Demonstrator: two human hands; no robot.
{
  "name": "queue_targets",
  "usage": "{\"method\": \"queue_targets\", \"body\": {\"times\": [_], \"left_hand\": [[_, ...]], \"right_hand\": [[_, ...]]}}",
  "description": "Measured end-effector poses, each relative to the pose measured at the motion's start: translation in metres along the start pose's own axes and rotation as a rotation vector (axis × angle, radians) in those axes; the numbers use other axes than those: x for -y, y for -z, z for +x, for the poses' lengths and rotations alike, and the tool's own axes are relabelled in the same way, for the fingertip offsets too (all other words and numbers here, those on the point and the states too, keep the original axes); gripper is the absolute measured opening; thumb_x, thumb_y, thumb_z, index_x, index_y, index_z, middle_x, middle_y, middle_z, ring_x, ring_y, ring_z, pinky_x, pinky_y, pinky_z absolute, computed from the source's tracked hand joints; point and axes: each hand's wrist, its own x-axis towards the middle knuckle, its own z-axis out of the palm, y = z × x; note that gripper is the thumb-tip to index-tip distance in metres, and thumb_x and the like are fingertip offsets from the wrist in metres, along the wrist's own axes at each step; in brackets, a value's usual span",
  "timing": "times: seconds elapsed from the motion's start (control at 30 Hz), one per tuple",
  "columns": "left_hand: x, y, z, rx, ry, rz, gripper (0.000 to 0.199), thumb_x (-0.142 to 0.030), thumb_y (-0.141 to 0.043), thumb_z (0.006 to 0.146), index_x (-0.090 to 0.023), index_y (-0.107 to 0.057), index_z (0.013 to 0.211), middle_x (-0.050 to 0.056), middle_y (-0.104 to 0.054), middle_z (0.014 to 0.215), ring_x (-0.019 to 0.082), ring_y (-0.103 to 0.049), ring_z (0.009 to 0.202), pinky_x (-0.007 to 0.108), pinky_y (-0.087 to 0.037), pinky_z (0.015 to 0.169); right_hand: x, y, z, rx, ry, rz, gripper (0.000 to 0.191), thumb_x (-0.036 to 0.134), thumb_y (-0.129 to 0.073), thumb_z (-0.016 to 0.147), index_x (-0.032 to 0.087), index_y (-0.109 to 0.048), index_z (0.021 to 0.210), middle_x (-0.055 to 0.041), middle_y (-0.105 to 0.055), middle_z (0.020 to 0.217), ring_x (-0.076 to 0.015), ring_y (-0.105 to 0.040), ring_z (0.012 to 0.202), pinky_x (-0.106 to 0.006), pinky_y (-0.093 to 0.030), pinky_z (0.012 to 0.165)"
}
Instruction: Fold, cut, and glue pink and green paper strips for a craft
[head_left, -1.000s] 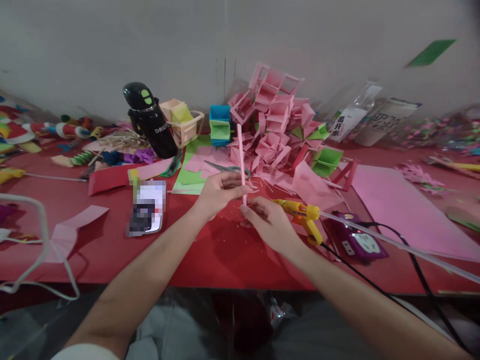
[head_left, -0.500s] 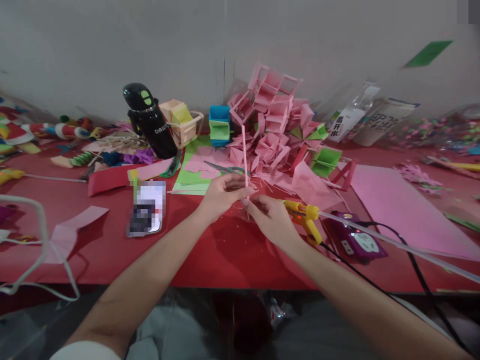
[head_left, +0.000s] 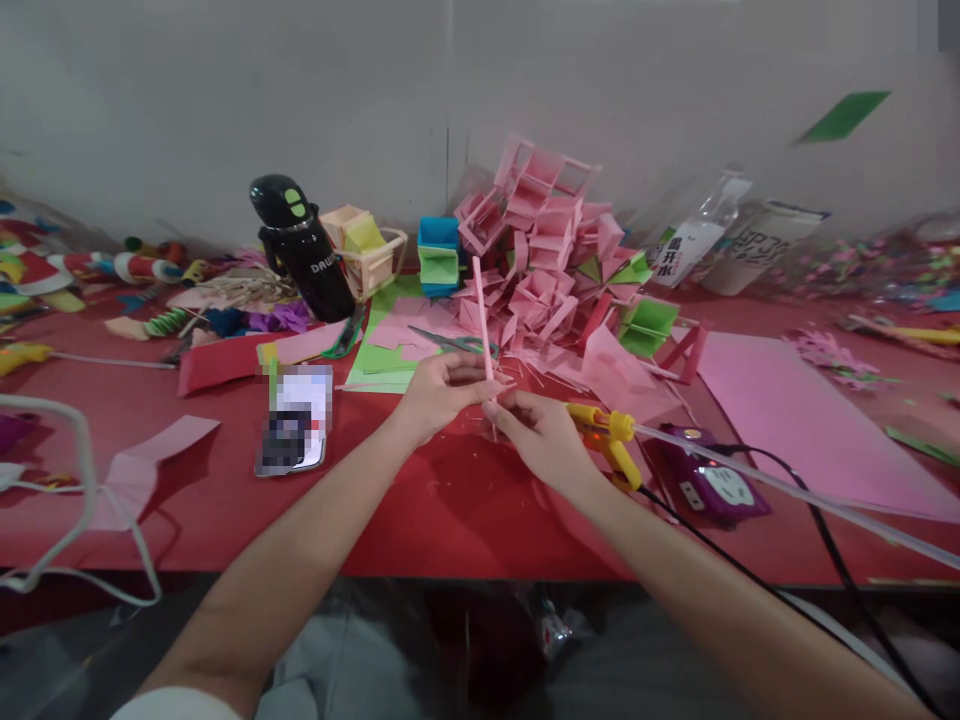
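Left hand [head_left: 439, 400] pinches a thin pink paper strip [head_left: 481, 310] between thumb and fingers, and the right hand [head_left: 544, 435] has its fingertips drawn together at the strip's lower end, as far as I can make out through the head camera. I see the strip standing nearly upright, its top leaning slightly left, above the red table [head_left: 450, 520] near the middle of its width, back from the front edge.

Just right of the right hand lies a yellow glue gun [head_left: 611, 445], and beyond it, toward the right edge, a purple power socket [head_left: 712, 480]. Scissors [head_left: 431, 337] lie behind the left hand. Along the back edge I have a heap of pink folded paper pieces [head_left: 547, 240], with a black bottle [head_left: 311, 255] well to its left. A phone [head_left: 304, 410], partly blurred out, lies between the left hand and the table's left edge.
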Motion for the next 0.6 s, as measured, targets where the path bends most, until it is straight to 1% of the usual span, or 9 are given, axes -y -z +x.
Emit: {"method": "queue_targets", "body": {"times": [0.13, 0.27, 0.33, 0.4, 0.5, 0.53, 0.6], "left_hand": [[0.000, 0.000, 0.000, -0.008, -0.013, 0.000, 0.034, -0.027, -0.087, 0.067, -0.013, -0.070, 0.095, 0.010, -0.077, 0.093, 0.024, -0.074, 0.091, 0.040, -0.058, 0.087], [-0.001, 0.001, 0.000, 0.026, -0.011, 0.009, 0.035, -0.027, -0.086, 0.069, -0.013, -0.071, 0.097, 0.012, -0.077, 0.099, 0.023, -0.073, 0.093, 0.040, -0.057, 0.088], [-0.002, 0.003, 0.000, 0.052, 0.014, -0.012, 0.036, -0.028, -0.086, 0.070, -0.014, -0.071, 0.100, 0.012, -0.077, 0.102, 0.024, -0.073, 0.095, 0.040, -0.058, 0.088], [-0.004, 0.005, 0.001, 0.054, 0.046, -0.058, 0.038, -0.031, -0.085, 0.072, -0.014, -0.071, 0.102, 0.012, -0.077, 0.102, 0.024, -0.073, 0.094, 0.040, -0.058, 0.087], [-0.006, 0.011, 0.003, -0.009, 0.059, -0.103, 0.037, -0.034, -0.084, 0.073, -0.014, -0.072, 0.102, 0.011, -0.077, 0.100, 0.023, -0.073, 0.091, 0.040, -0.059, 0.087], [-0.007, 0.014, 0.004, -0.044, 0.048, -0.100, 0.036, -0.034, -0.085, 0.072, -0.014, -0.073, 0.100, 0.010, -0.078, 0.098, 0.022, -0.073, 0.089, 0.040, -0.059, 0.087], [-0.009, 0.021, 0.006, -0.106, 0.024, -0.081, 0.034, -0.034, -0.086, 0.070, -0.013, -0.074, 0.094, 0.009, -0.078, 0.091, 0.021, -0.073, 0.085, 0.040, -0.060, 0.087]], "right_hand": [[-0.003, -0.001, 0.001, -0.014, -0.003, 0.047, 0.035, 0.053, -0.068, 0.085, 0.020, -0.066, 0.074, -0.0033, -0.071, 0.070, -0.0175, -0.066, 0.064, -0.031, -0.056, 0.062], [-0.004, -0.003, 0.000, -0.018, -0.060, 0.121, 0.032, 0.051, -0.070, 0.083, 0.019, -0.069, 0.083, -0.0038, -0.072, 0.074, -0.0185, -0.069, 0.066, -0.032, -0.058, 0.065], [-0.004, -0.003, -0.001, -0.026, -0.075, 0.118, 0.030, 0.048, -0.071, 0.083, 0.019, -0.070, 0.085, -0.0045, -0.073, 0.075, -0.0192, -0.070, 0.067, -0.032, -0.058, 0.066], [-0.005, -0.003, -0.003, -0.040, -0.067, 0.071, 0.027, 0.045, -0.071, 0.083, 0.018, -0.069, 0.084, -0.0049, -0.073, 0.073, -0.0196, -0.070, 0.066, -0.032, -0.057, 0.064], [-0.007, -0.004, -0.007, -0.036, -0.056, -0.039, 0.027, 0.045, -0.070, 0.085, 0.019, -0.065, 0.077, -0.0039, -0.070, 0.066, -0.0187, -0.068, 0.061, -0.031, -0.055, 0.060], [-0.008, -0.005, -0.008, -0.015, -0.064, -0.056, 0.030, 0.046, -0.069, 0.085, 0.020, -0.062, 0.074, -0.0034, -0.070, 0.063, -0.0181, -0.068, 0.058, -0.030, -0.054, 0.058], [-0.007, -0.007, -0.011, 0.066, -0.100, -0.047, 0.035, 0.049, -0.067, 0.087, 0.020, -0.057, 0.070, -0.0029, -0.068, 0.061, -0.0170, -0.067, 0.055, -0.028, -0.053, 0.055]]}}
